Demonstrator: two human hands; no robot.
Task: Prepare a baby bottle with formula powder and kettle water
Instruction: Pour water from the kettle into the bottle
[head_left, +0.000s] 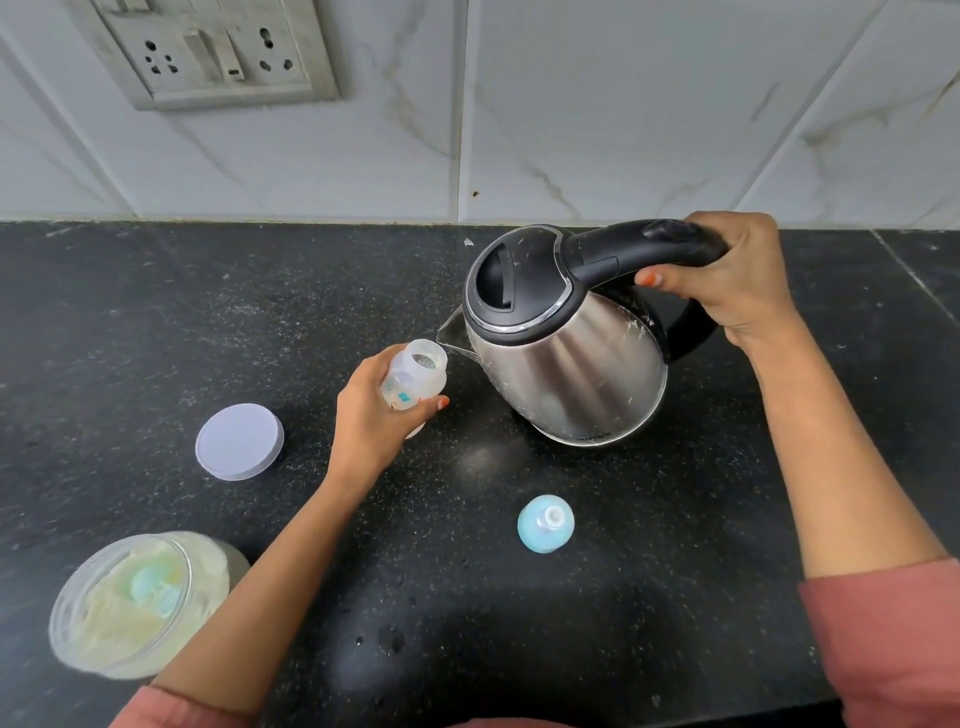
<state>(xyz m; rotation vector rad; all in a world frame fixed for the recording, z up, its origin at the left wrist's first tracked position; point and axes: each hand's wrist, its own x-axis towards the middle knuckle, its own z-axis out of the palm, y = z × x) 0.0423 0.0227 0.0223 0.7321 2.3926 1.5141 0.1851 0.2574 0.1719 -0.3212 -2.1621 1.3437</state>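
Note:
My left hand (371, 415) grips a small clear baby bottle (415, 382) with its open mouth facing up, on the black counter. My right hand (727, 280) holds the black handle of a steel kettle (566, 358), which is tilted to the left. The kettle's spout (451, 332) sits right beside and slightly above the bottle's mouth. A blue bottle nipple cap (545, 522) lies on the counter in front of the kettle. An open jar of pale formula powder (135, 603) with a blue-green scoop in it stands at the lower left.
The jar's round lilac lid (240, 441) lies flat to the left of the bottle. A black speckled counter (208, 322) runs to a white tiled wall (623, 104) with a socket panel (208, 52) at the upper left.

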